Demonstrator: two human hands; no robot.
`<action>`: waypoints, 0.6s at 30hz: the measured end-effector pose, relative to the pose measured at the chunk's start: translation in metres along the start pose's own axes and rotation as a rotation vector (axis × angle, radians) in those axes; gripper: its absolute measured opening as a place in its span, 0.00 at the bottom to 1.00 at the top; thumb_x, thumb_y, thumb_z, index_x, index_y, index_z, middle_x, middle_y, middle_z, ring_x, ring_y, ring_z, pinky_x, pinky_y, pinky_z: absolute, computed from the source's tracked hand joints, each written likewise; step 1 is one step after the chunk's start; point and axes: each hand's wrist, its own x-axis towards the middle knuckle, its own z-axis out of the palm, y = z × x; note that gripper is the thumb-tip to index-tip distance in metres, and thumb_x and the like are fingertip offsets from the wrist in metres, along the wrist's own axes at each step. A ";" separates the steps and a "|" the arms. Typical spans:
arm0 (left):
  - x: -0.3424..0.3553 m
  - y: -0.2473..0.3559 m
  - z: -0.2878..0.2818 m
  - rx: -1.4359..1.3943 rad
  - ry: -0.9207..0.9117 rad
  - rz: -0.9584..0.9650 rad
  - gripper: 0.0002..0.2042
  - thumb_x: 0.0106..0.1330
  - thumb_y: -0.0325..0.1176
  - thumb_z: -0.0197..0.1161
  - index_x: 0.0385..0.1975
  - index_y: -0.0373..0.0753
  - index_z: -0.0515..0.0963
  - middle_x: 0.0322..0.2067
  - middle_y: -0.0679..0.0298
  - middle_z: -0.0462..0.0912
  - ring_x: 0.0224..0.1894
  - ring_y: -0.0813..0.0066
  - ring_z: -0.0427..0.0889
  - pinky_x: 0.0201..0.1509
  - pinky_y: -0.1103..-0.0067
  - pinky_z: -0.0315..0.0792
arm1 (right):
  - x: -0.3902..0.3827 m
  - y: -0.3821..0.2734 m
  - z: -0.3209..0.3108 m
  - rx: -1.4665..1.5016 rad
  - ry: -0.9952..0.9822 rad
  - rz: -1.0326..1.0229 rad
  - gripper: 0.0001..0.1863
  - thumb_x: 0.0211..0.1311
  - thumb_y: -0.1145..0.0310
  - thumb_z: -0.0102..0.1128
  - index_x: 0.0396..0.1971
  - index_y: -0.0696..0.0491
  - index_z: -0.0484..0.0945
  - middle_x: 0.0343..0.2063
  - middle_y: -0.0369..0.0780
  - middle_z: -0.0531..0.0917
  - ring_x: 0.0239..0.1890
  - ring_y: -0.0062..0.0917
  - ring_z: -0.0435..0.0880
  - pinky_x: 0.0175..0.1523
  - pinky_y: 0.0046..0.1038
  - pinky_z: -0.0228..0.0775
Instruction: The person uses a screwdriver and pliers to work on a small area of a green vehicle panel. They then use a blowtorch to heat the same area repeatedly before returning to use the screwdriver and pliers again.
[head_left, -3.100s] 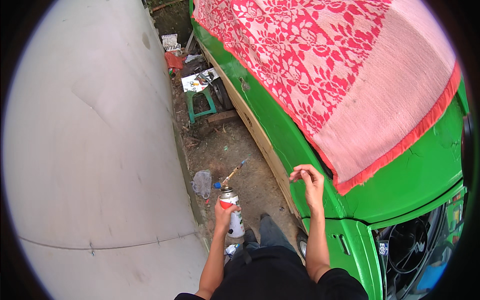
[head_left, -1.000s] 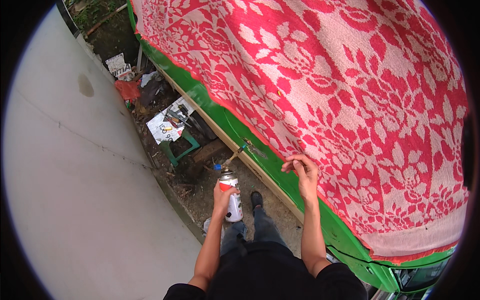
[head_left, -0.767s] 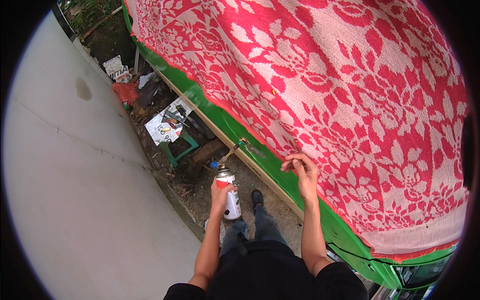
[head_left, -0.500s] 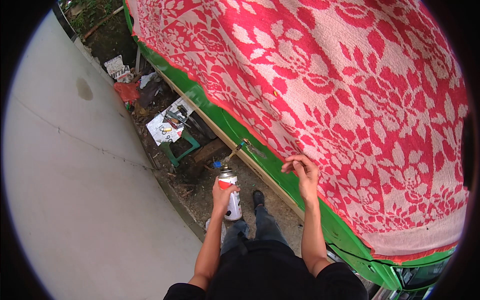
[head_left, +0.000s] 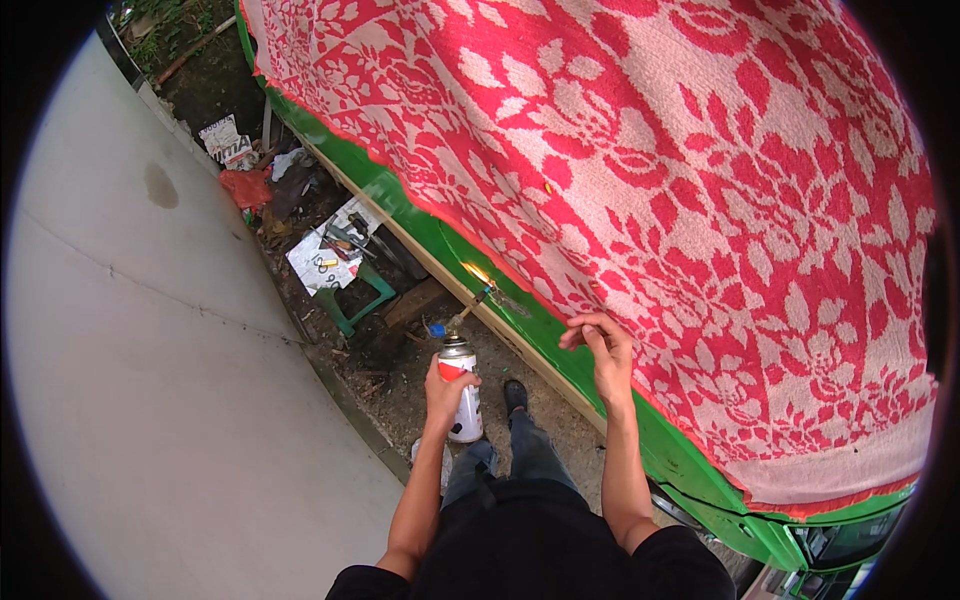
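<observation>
My left hand (head_left: 444, 392) grips a white and red gas canister (head_left: 463, 405). A torch head with a blue knob (head_left: 437, 330) and brass tube (head_left: 467, 309) sits on top, angled up to the right, with a yellow flame (head_left: 477, 273) at its tip. The flame is in front of a green vehicle panel (head_left: 545, 325), near a rough grey patch (head_left: 515, 305); I cannot tell whether it touches the panel. My right hand (head_left: 605, 352) is raised beside the panel and the cloth's edge, fingers loosely bent and apart, nothing visible in them.
A red and pink floral cloth (head_left: 700, 200) covers the vehicle, with a wooden board (head_left: 560, 390) along its side. A green stool (head_left: 370, 298) carries white card (head_left: 310, 270) and tools. Litter (head_left: 245, 187) lies behind. A pale curved surface (head_left: 170, 400) borders the left.
Since three seconds ago the view has turned and I stand farther along the cloth-covered side, canister still held. The flame at the nozzle tip is now much brighter and larger.
</observation>
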 end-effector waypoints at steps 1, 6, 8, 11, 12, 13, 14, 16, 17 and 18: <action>0.000 -0.001 0.000 0.026 0.000 0.006 0.22 0.43 0.23 0.70 0.41 0.39 0.74 0.31 0.67 0.79 0.32 0.76 0.78 0.39 0.76 0.72 | 0.000 0.000 0.000 -0.004 0.001 -0.003 0.11 0.74 0.76 0.48 0.44 0.63 0.81 0.33 0.42 0.86 0.36 0.25 0.86 0.43 0.27 0.75; -0.002 0.002 0.001 0.098 0.011 0.028 0.22 0.42 0.24 0.71 0.40 0.38 0.74 0.30 0.67 0.80 0.32 0.76 0.78 0.38 0.77 0.73 | 0.000 0.002 0.000 0.008 0.010 0.007 0.11 0.74 0.75 0.48 0.44 0.62 0.81 0.33 0.42 0.87 0.36 0.25 0.86 0.43 0.27 0.75; -0.001 0.005 0.002 0.126 0.020 0.041 0.22 0.42 0.24 0.72 0.40 0.38 0.74 0.30 0.67 0.81 0.32 0.75 0.79 0.38 0.77 0.73 | 0.000 0.002 0.000 0.010 0.009 0.010 0.11 0.75 0.75 0.48 0.44 0.62 0.81 0.33 0.42 0.87 0.36 0.25 0.86 0.43 0.27 0.75; 0.004 0.004 0.001 0.190 0.033 0.062 0.24 0.41 0.28 0.73 0.42 0.37 0.75 0.31 0.63 0.83 0.32 0.71 0.81 0.39 0.75 0.75 | 0.001 0.000 0.000 0.010 0.008 0.013 0.11 0.75 0.75 0.48 0.44 0.62 0.81 0.33 0.42 0.87 0.36 0.24 0.86 0.43 0.27 0.75; 0.005 0.003 0.000 0.220 0.038 0.073 0.25 0.41 0.30 0.74 0.43 0.36 0.75 0.31 0.59 0.85 0.33 0.68 0.83 0.40 0.73 0.76 | 0.001 -0.001 0.000 0.009 0.009 0.015 0.12 0.75 0.75 0.48 0.44 0.62 0.81 0.33 0.42 0.87 0.36 0.24 0.86 0.43 0.27 0.75; 0.007 0.001 0.000 0.250 0.043 0.084 0.27 0.40 0.33 0.75 0.44 0.34 0.74 0.31 0.56 0.86 0.33 0.65 0.85 0.41 0.72 0.77 | 0.002 -0.002 0.000 0.009 0.011 0.018 0.12 0.75 0.74 0.48 0.44 0.62 0.81 0.33 0.42 0.87 0.36 0.24 0.86 0.43 0.27 0.75; 0.007 0.002 0.002 0.278 0.045 0.080 0.28 0.40 0.34 0.75 0.45 0.34 0.74 0.32 0.55 0.86 0.34 0.63 0.85 0.41 0.71 0.77 | 0.002 -0.002 0.000 0.004 0.010 0.014 0.12 0.75 0.74 0.48 0.44 0.62 0.81 0.33 0.42 0.87 0.36 0.24 0.86 0.43 0.27 0.75; 0.008 0.005 0.005 0.333 0.050 0.071 0.31 0.40 0.35 0.75 0.48 0.33 0.74 0.33 0.52 0.87 0.35 0.60 0.86 0.42 0.71 0.78 | 0.003 -0.003 -0.002 -0.007 0.009 0.007 0.12 0.75 0.74 0.48 0.44 0.62 0.81 0.33 0.42 0.87 0.36 0.24 0.86 0.43 0.27 0.75; 0.008 0.007 0.007 0.362 0.044 0.066 0.32 0.40 0.36 0.75 0.49 0.33 0.74 0.34 0.51 0.87 0.36 0.58 0.87 0.43 0.69 0.78 | 0.004 -0.004 -0.002 -0.006 0.011 0.007 0.12 0.75 0.75 0.48 0.44 0.62 0.81 0.33 0.42 0.87 0.36 0.24 0.86 0.43 0.27 0.75; 0.009 0.010 0.010 0.390 0.039 0.061 0.33 0.40 0.36 0.75 0.50 0.33 0.74 0.35 0.50 0.87 0.37 0.55 0.87 0.44 0.68 0.78 | 0.004 -0.004 -0.003 -0.005 0.014 0.008 0.12 0.75 0.75 0.48 0.44 0.62 0.81 0.33 0.42 0.87 0.36 0.24 0.86 0.43 0.27 0.75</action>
